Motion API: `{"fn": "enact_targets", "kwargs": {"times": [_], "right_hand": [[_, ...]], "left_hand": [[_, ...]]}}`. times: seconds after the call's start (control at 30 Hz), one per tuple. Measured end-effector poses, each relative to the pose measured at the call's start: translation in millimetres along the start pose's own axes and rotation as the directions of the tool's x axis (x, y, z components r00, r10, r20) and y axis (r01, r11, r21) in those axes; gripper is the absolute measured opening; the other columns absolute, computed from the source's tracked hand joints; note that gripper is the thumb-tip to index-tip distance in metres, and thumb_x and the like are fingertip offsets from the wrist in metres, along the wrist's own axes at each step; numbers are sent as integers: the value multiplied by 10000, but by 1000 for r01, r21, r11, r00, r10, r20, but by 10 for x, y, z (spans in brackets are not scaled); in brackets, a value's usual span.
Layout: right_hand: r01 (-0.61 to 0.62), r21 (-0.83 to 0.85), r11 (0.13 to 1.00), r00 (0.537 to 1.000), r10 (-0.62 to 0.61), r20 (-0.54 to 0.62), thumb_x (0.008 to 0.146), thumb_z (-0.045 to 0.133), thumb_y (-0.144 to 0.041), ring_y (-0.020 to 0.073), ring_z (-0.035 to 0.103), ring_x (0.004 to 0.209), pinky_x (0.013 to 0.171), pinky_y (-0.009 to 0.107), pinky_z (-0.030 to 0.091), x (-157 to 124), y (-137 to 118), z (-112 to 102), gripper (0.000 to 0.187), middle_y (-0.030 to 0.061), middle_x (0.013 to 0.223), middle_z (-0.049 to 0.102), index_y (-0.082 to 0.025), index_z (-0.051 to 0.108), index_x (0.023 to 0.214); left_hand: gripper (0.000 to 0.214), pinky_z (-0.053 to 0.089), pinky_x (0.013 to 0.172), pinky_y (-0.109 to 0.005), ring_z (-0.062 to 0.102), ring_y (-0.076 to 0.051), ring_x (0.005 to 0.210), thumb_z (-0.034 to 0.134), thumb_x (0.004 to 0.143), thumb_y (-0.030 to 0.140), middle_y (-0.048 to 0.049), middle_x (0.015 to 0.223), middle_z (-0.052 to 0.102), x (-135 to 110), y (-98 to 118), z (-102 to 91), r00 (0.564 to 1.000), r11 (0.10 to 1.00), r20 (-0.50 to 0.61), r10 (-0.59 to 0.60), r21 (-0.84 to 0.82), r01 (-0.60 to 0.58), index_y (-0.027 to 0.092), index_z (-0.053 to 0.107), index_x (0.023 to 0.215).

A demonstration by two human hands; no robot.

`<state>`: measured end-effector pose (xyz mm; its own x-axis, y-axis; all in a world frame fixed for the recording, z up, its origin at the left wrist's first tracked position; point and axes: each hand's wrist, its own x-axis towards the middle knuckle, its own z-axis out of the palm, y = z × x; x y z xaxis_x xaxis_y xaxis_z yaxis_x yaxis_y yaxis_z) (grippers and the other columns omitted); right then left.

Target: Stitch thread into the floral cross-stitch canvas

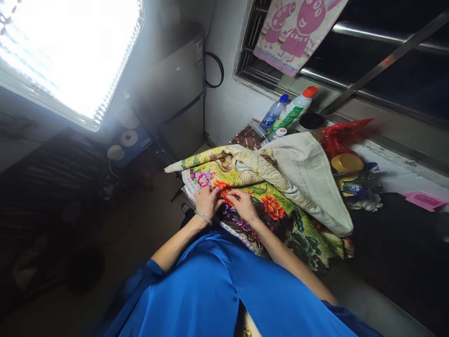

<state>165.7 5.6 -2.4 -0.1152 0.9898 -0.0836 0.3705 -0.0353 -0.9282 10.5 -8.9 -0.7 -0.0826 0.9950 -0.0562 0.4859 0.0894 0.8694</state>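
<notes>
A large embroidered cloth (252, 187), stitched with bright flowers in cross-stitch style, lies in folds in front of my body. My left hand (207, 204), with a pale bangle on its wrist, is closed on the cloth beside an orange-red flower. Just to its right, my right hand (243, 206) is held in a pinch, thumb and forefinger together over the same flower. Whatever lies between those fingertips is too small to make out. Part of the cloth is turned over, showing its plain whitish back (303, 164).
A bright lamp (70, 51) hangs at the upper left, near a grey fridge (178, 89). Behind the cloth stand a blue-capped bottle (274, 113) and an orange-capped bottle (294, 110). A red plastic bag (342, 135), a gold-lidded jar (347, 163) and a pink packet (425, 201) sit at the right.
</notes>
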Motion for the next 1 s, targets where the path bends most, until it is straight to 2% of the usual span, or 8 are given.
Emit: {"fn": "enact_targets", "kwargs": {"times": [0.07, 0.13, 0.33, 0.57, 0.67, 0.77, 0.87, 1.0], "right_hand": [[-20, 22, 1000, 1000, 20, -8, 725, 554, -315, 166, 589, 641, 644, 302, 479, -8, 18, 21, 170, 34, 708, 682, -190, 661, 686], [-43, 37, 998, 999, 43, -11, 711, 558, -309, 163, 583, 624, 632, 301, 478, -12, 36, 35, 162, 29, 697, 681, -186, 660, 685], [-115, 91, 989, 993, 118, -30, 677, 573, -315, 147, 537, 547, 556, 277, 447, -18, 69, 64, 152, 7, 599, 636, -186, 648, 646], [-110, 120, 987, 993, 116, -40, 680, 583, -322, 154, 553, 552, 557, 279, 443, -57, 103, 76, 161, 19, 617, 655, -180, 655, 657], [-46, 104, 994, 999, 47, -15, 690, 577, -293, 164, 586, 604, 605, 287, 461, -66, 106, 86, 139, 25, 660, 679, -187, 660, 656], [18, 74, 997, 1000, -19, 11, 695, 572, -255, 167, 601, 636, 645, 292, 470, -57, 86, 97, 117, 22, 674, 685, -192, 659, 646], [50, 20, 999, 998, -50, 24, 703, 571, -234, 166, 598, 624, 642, 292, 470, -49, 61, 93, 114, 19, 655, 675, -192, 655, 639], [75, -32, 997, 996, -73, 58, 724, 562, -201, 165, 603, 621, 635, 288, 471, -47, 48, 67, 123, 20, 660, 678, -195, 661, 652]], "left_hand": [[94, 291, 916, -421, 507, -305, 943, 734, 639, 266, -96, 786, 549, 16, -61, 86, 999, 1000, 43, -22, 11, 22, 229, 648, 649], [170, 308, 894, -394, 512, -281, 887, 686, 683, 252, -81, 712, 513, 16, -116, 130, 998, 1000, 58, -28, 0, 28, 225, 584, 550], [188, 366, 756, -303, 464, -184, 692, 661, 696, 292, -18, 636, 501, -40, -147, 4, 991, 972, 119, -61, -221, 87, 228, 530, 577], [354, 323, 495, -236, 404, -83, 472, 643, 660, 497, 15, 592, 540, -175, -205, -111, 936, 713, 143, -322, -613, 339, 198, 475, 574], [268, 369, 517, -239, 453, -93, 497, 686, 652, 424, 26, 632, 564, -164, -186, -104, 962, 830, 38, -272, -496, 254, 197, 569, 733], [277, 431, 650, -274, 536, -135, 650, 735, 626, 282, 2, 741, 610, -94, -138, -69, 998, 978, -1, -69, -200, 68, 207, 632, 872], [97, 423, 694, -289, 532, -155, 691, 671, 665, 164, -7, 701, 594, -18, -124, -29, 998, 1000, 56, 12, 23, -13, 204, 644, 749], [120, 393, 647, -266, 504, -138, 639, 577, 702, 147, 14, 618, 557, -3, -171, -21, 997, 998, 34, -63, -1, 63, 189, 564, 590]]}}
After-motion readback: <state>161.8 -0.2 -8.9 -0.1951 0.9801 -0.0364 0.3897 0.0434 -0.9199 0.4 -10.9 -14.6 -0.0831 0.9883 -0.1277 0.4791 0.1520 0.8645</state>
